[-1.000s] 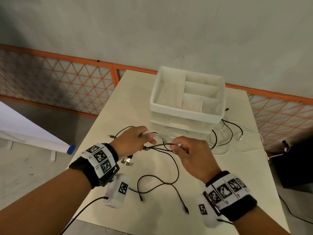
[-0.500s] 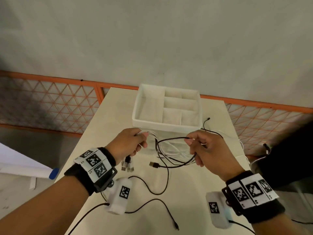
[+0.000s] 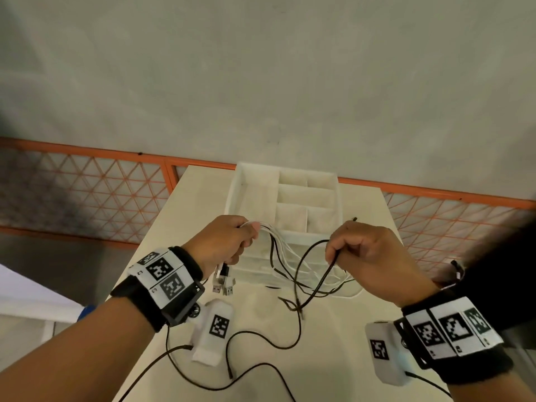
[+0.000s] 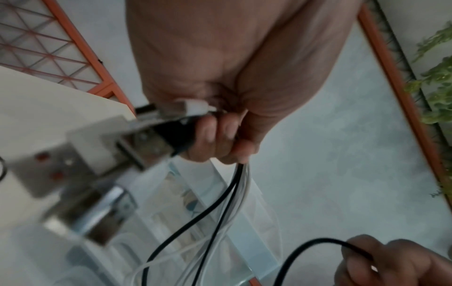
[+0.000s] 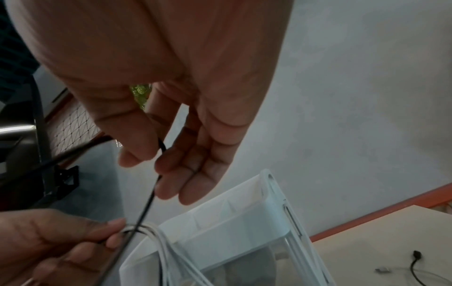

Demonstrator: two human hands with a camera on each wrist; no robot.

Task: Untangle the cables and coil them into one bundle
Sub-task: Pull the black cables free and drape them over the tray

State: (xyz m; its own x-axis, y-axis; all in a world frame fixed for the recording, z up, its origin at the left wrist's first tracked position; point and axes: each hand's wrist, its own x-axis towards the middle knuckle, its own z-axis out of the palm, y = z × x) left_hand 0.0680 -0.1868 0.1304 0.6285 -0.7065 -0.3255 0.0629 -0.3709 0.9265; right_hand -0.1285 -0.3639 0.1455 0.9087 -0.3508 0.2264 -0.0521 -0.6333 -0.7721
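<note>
Grey plaster wall and an orange lattice fence stood behind a pale table (image 3: pixel 179 227) in the head view, with a white divided plastic organizer (image 3: pixel 255 192) at twelve o'clock. The left hand (image 3: pixel 223 242) was closed in a fist round a gathered bunch of white and black cables (image 3: pixel 278 250), their metal USB plugs (image 3: pixel 222 282) hanging below the fist. At three o'clock from it, the right hand (image 3: pixel 365 256) pinched one thin black cable (image 3: pixel 324 277), which dropped into a loose knot (image 3: pixel 293 307) just above the tabletop. Further black cord lay slack on the table near six o'clock.

From the left wrist, the curled fingers (image 4: pixel 220 139) wrapped smooth round cords, black beside glossy white, with blurred square-shelled plugs at nine o'clock.

From the right wrist, thumb and forefinger nipped the black cable (image 5: pixel 149 201) while the other fingers (image 5: pixel 195 174) hung relaxed and fairly straight; the translucent organizer (image 5: pixel 244 222) sat at five o'clock.

Judging from this, pulling the hands apart could cinch the knot tighter, since the cords are thin and pliable. The slack trailing near the organizer might also snag its edge, or a slippery white strand could slide out of the fist.
</note>
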